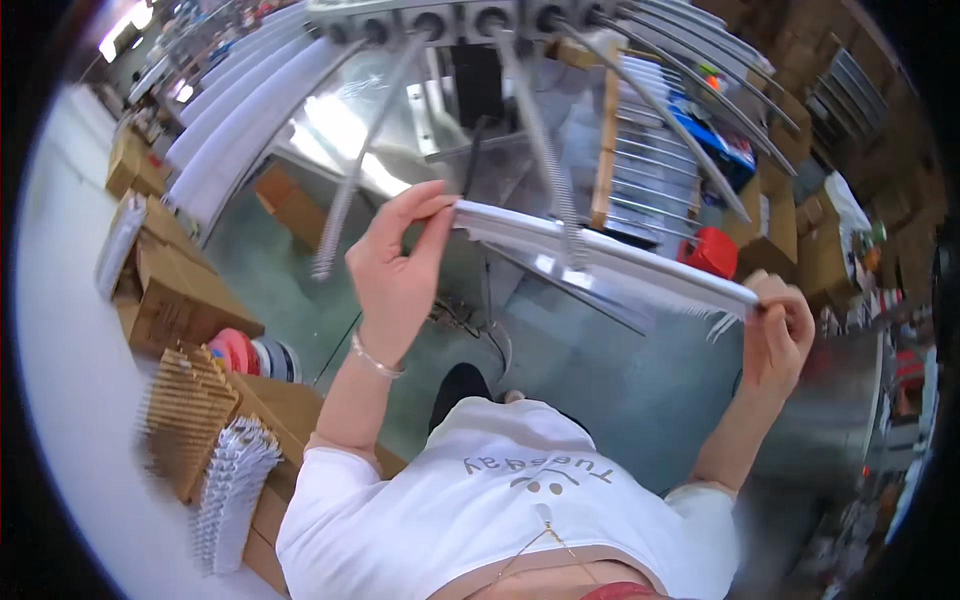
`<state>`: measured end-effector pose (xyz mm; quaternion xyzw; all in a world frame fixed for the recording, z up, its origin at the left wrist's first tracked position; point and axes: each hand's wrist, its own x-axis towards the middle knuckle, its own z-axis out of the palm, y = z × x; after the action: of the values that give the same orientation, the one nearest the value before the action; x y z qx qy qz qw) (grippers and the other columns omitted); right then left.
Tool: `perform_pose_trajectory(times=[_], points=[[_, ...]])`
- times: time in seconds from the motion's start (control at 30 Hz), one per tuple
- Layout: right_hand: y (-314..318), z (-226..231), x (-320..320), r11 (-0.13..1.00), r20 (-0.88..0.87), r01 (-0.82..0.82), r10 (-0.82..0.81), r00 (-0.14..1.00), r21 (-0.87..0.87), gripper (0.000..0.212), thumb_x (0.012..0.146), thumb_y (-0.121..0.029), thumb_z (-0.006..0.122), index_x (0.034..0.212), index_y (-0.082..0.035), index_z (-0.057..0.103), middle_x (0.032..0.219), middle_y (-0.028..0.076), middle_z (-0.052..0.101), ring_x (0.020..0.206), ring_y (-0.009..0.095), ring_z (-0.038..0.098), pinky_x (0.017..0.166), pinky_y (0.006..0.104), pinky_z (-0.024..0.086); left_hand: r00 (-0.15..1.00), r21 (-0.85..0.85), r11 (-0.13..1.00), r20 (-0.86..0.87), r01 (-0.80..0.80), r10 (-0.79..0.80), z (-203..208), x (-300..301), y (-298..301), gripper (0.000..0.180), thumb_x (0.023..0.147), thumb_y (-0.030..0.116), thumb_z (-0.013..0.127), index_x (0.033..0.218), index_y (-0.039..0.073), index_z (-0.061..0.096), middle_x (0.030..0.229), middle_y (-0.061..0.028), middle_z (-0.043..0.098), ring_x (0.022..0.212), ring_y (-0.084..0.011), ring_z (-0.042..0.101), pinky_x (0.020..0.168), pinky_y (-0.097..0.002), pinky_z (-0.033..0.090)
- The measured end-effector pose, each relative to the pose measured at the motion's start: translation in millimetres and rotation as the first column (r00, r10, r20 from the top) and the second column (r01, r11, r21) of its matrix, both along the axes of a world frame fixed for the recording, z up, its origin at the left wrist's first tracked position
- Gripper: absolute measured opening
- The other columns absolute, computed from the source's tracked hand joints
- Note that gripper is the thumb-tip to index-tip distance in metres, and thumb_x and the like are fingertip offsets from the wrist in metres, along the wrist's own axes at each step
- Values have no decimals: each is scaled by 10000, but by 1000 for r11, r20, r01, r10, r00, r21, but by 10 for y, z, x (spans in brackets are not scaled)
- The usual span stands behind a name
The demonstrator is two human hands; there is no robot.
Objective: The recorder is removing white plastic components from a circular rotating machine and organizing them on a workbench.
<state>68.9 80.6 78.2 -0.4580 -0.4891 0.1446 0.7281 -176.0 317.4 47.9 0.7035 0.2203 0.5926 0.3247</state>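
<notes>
While both arms reached forward, the left hand (395,270), at 10 o'clock of the view's centre, pinched one end of a fringed white strip (650,262) between thumb and fingertips. The right hand (778,335), at 3 o'clock, gripped the other end with thumb and curled fingers, so both hands were nearly closed on it. The strip stretched between them, its middle toward 2 o'clock, sloping down to the right, with loose threads near the right end. One spring-wound rod (540,150) from the machine head (460,18) at 12 o'clock overlapped the strip; whether they touched could not be told. A rack of metal rods (655,185) lay beyond it at 2 o'clock, near a red object (708,252). Cardboard boxes (175,290) stood at 9 o'clock, and a white stacked bundle (235,490) sat at 8 o'clock
</notes>
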Motion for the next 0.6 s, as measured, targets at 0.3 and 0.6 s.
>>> perform_pose_trajectory(times=[0.3,0.6], points=[[-349,95,-769,916,262,314,-376,889,251,346,882,-341,562,690,-76,449,652,24,405,625,151,334,553,305,239,936,216,944,-303,249,-177,265,-463,176,150,758,-48,634,894,7,666,903,-112,660,783,-231,642,679,-295,518],[-687,39,-2191,857,507,350,-508,696,378,263,959,-309,366,1069,-105,489,732,20,413,677,176,376,543,310,319,760,764,555,134,330,-636,41,-773,560,234,735,-32,651,949,-89,575,976,-259,629,810,-318,640,636,-345,539]])
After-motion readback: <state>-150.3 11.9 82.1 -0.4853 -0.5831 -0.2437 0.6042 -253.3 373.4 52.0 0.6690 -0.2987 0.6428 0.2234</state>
